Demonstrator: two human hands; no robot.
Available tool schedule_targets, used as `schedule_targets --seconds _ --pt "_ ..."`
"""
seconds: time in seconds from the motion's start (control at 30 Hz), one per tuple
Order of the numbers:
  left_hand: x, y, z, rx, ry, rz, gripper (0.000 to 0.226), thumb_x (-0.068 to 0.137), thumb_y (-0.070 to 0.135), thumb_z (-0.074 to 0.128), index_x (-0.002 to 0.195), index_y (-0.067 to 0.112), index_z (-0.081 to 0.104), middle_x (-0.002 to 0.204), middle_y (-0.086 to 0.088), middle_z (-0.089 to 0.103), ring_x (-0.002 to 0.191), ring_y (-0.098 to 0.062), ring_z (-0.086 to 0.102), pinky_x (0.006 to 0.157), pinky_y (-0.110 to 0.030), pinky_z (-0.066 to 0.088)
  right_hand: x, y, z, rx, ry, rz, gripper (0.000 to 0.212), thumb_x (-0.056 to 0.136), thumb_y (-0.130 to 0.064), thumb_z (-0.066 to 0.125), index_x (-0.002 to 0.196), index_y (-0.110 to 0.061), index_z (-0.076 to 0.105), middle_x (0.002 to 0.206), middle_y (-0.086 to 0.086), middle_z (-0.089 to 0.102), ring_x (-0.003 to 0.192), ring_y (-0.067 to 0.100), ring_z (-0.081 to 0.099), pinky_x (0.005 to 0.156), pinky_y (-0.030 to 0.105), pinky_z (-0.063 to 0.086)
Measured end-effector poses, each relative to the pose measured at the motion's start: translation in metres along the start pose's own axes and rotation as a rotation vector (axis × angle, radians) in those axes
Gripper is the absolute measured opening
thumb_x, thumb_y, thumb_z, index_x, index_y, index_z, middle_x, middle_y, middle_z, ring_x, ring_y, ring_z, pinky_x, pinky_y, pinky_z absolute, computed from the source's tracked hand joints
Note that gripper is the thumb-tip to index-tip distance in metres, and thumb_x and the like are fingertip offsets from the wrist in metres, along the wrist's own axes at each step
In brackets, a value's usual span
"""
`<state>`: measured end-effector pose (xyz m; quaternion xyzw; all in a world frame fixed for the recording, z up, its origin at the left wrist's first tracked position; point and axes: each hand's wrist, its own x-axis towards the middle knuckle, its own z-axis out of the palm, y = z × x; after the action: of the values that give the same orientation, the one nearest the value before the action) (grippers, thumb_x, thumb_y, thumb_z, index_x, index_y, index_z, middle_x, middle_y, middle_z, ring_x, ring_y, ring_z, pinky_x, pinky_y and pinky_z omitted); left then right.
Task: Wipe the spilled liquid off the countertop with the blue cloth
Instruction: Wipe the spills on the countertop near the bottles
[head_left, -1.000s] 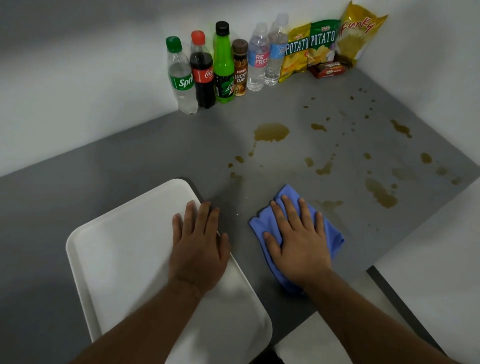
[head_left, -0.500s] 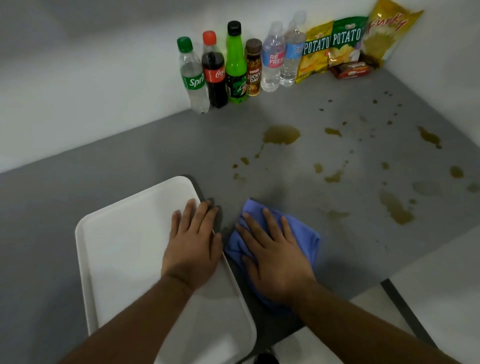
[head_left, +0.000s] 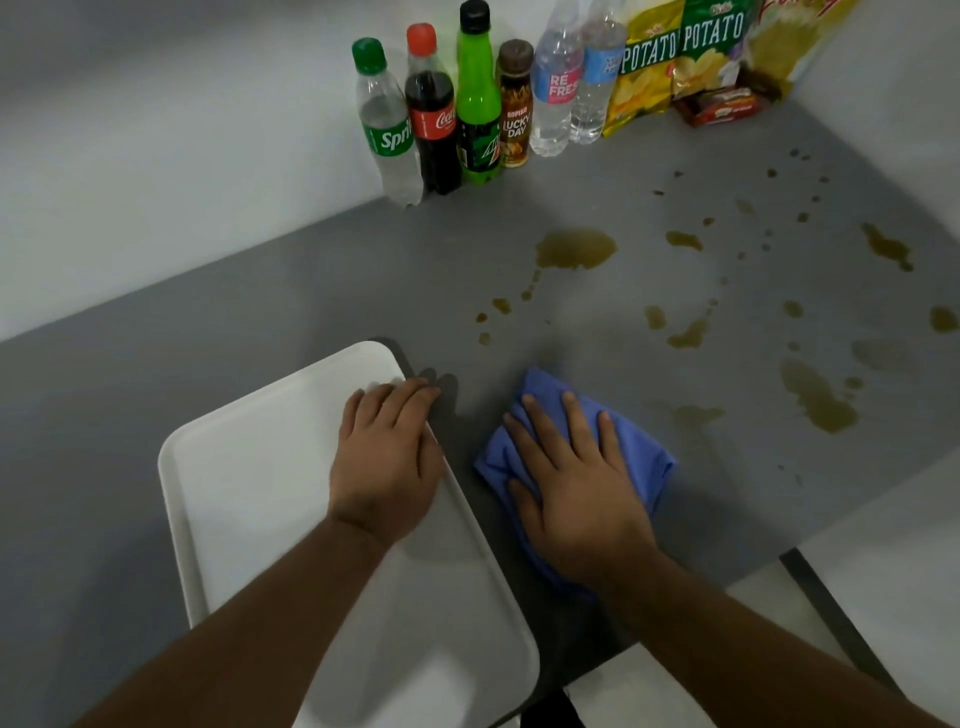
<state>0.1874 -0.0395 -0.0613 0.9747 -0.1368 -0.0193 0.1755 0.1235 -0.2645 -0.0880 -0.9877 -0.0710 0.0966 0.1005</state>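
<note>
surface: flat grey countertop (head_left: 260, 364)
spill: brown spilled liquid (head_left: 575, 249), puddles and drops, far right
tray: white rectangular plastic tray (head_left: 249, 493)
cloth: crumpled blue cloth (head_left: 644, 462), just right of tray
right hand (head_left: 576, 488): straight spread fingers press cloth
left hand (head_left: 387, 457): straight fingers rest on tray rim

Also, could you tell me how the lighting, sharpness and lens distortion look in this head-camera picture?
Head view: dim, soft light; the left hand throws finger shadows on the countertop; the Sprite bottle has a sharply readable label, yet leans from wide-angle distortion.
</note>
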Motion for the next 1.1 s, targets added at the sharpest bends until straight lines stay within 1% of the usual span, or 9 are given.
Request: schedule_targets --seconds 0.13,0.2,0.33,0.47,0.63,0.77,0.93,1.03,1.1 --pt "0.031 -0.014 -0.004 0.053 0.006 0.029 0.054 0.094 0.035 0.030 0.138 0.020 0.059 0.155 -0.006 0.049 0.147 -0.033 0.036 0.127 -0.055 0.016 0.019 -0.019 -0.002 0.004 -0.006 -0.152 0.064 0.104 -0.055 0.029 0.163 -0.035 0.016 0.172 -0.011 0.006 0.159 0.029 -0.009 0.126 0.060 -0.001" --pt "0.044 -0.019 -0.003 0.064 -0.016 0.032 0.057 0.095 0.036 0.028 0.141 0.020 0.056 0.157 -0.005 0.046 0.150 -0.032 0.031 0.128 -0.056 0.013 0.042 -0.019 -0.010 -0.021 -0.002 -0.197 0.064 0.103 -0.054 0.028 0.163 -0.035 0.018 0.172 -0.012 0.011 0.159 0.027 -0.007 0.126 0.057 -0.001" --pt "0.050 -0.029 0.002 0.084 -0.038 0.061 0.056 0.101 0.038 0.025 0.150 0.022 0.047 0.162 -0.001 0.040 0.155 -0.029 0.023 0.128 -0.055 0.012 0.075 -0.006 -0.025 -0.050 -0.012 -0.083 0.065 0.102 -0.058 0.021 0.163 -0.038 0.014 0.172 -0.013 0.009 0.159 0.023 -0.005 0.127 0.056 0.002" --pt "0.046 -0.030 0.004 0.073 0.030 0.095 0.050 0.103 0.032 0.036 0.149 0.020 0.050 0.159 -0.003 0.045 0.154 -0.028 0.028 0.126 -0.057 0.018 0.053 -0.002 -0.017 -0.058 0.037 0.067 0.065 0.105 -0.060 0.017 0.164 -0.036 0.007 0.173 -0.009 0.001 0.159 0.024 -0.009 0.127 0.054 -0.004" --pt "0.047 -0.029 0.006 0.097 0.067 0.094 0.048 0.099 0.028 0.042 0.143 0.016 0.057 0.154 -0.005 0.052 0.149 -0.033 0.038 0.123 -0.060 0.025 0.034 -0.025 -0.002 -0.059 0.053 0.026 0.065 0.105 -0.060 0.020 0.164 -0.030 0.018 0.173 -0.004 0.011 0.159 0.032 0.000 0.124 0.060 0.001" --pt "0.047 -0.030 0.005 0.080 0.067 0.092 0.049 0.099 0.031 0.039 0.141 0.016 0.059 0.154 -0.004 0.052 0.149 -0.032 0.038 0.124 -0.060 0.024 0.083 -0.027 -0.011 -0.040 0.022 -0.076 0.067 0.103 -0.060 0.024 0.164 -0.035 0.014 0.173 -0.011 0.006 0.160 0.026 -0.004 0.125 0.059 0.000" --pt "0.048 -0.031 0.005 0.033 0.053 0.072 0.049 0.101 0.032 0.039 0.145 0.019 0.055 0.157 -0.002 0.049 0.152 -0.028 0.033 0.126 -0.057 0.021 0.122 -0.005 -0.027 -0.060 0.031 0.035 0.071 0.101 -0.067 0.019 0.164 -0.035 0.011 0.173 -0.009 0.005 0.159 0.025 -0.001 0.127 0.056 0.003" --pt "0.049 -0.031 0.004 0.024 0.055 0.072 0.048 0.101 0.034 0.039 0.144 0.020 0.056 0.155 -0.001 0.050 0.150 -0.026 0.036 0.127 -0.055 0.020 0.102 -0.002 -0.021 -0.062 0.097 0.109 0.070 0.103 -0.065 0.018 0.164 -0.032 0.012 0.173 -0.007 0.005 0.160 0.025 -0.002 0.126 0.057 0.007" --pt "0.055 -0.035 0.002 0.003 0.077 0.089 0.049 0.100 0.036 0.039 0.142 0.021 0.059 0.153 0.000 0.053 0.146 -0.026 0.042 0.127 -0.053 0.022 0.082 -0.004 -0.013 -0.070 0.114 0.122 0.068 0.104 -0.062 0.020 0.164 -0.030 0.013 0.173 -0.005 0.007 0.160 0.026 -0.002 0.127 0.056 0.004"
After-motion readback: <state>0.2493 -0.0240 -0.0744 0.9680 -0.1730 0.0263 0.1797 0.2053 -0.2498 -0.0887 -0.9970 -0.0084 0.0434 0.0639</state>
